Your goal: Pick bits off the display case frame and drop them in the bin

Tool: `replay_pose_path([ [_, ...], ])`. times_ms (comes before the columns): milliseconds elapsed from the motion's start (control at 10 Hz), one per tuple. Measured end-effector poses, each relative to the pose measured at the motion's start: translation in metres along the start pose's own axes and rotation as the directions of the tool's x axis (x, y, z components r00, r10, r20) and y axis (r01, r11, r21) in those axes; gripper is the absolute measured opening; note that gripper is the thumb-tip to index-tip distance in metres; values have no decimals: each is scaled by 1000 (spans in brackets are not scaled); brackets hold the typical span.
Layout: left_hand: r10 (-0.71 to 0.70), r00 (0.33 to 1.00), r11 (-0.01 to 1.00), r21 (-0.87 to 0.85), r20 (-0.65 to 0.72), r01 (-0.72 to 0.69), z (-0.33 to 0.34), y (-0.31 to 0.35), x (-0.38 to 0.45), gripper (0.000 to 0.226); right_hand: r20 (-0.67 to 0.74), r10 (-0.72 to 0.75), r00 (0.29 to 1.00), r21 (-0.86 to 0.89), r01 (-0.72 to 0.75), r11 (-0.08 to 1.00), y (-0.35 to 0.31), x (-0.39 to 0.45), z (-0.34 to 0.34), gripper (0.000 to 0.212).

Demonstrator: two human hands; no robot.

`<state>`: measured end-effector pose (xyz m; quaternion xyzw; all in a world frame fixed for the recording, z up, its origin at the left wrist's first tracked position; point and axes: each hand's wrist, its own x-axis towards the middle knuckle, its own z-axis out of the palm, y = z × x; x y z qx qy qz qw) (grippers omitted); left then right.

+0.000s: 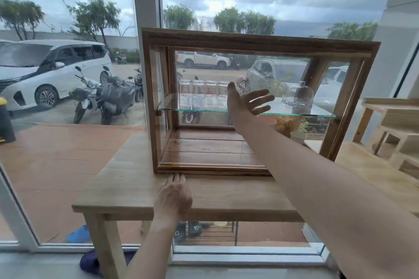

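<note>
A dark wooden display case (260,44) with glass walls and a glass shelf (204,110) stands on a pale wooden table (127,179) by the window. My left hand (173,197) lies flat on the table, fingertips touching the case's bottom front rail. My right hand (246,102) is raised in front of the case's open front at shelf height, fingers spread, holding nothing that I can see. No loose bits on the frame are visible. No bin is in view.
Several glass jars (204,95) and a glass dome (299,95) show behind the shelf. A pale wooden rack (394,129) stands at the right. Large windows surround the table. A blue shoe (78,233) lies outside on the floor.
</note>
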<state>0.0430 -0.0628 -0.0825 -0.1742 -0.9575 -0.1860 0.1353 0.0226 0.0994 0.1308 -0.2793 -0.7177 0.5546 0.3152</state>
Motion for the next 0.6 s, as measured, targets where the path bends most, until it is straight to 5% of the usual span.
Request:
replay_pose_path([
  [400,18,1000,1000,-17,-24,-18,1,-3,0,47,160,-74,984,-11,76,997,-3,-28,14,99],
  [600,4,999,999,-54,-38,-7,2,-4,-2,47,293,-300,908,133,272,953,51,-65,-54,77],
])
